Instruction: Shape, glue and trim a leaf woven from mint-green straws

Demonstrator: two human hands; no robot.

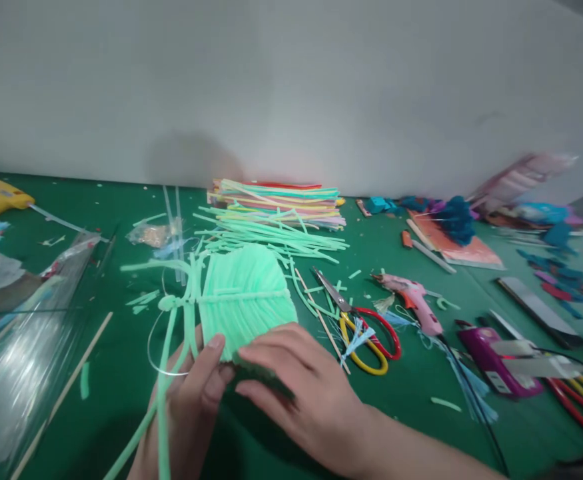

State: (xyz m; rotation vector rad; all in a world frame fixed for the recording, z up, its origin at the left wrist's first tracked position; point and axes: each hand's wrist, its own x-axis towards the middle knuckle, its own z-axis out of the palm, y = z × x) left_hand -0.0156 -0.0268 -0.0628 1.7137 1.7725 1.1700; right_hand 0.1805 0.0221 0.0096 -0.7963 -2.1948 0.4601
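A mint-green leaf shape (246,293) made of pipe cleaners is held up above the table, with a ridge across its middle. My left hand (196,393) grips it at the lower left, thumb on the front and fingers behind. Long loose pipe cleaners (164,400) hang from the left end over that hand, beside a thin pale loop (150,347). At the leaf's lower edge my right hand (306,393) curves its fingers, thumb and forefinger apart. Its fingertips are close to the leaf; whether they press on it is hard to see.
Stacked pipe cleaners (281,207) lie by the wall. To the right are scissors (356,320), a pink glue gun (416,300) with a cord and a purple device (501,363). On the left are a yellow glue gun (1,200), clear plastic sleeves (46,360) and a wooden stick (71,380).
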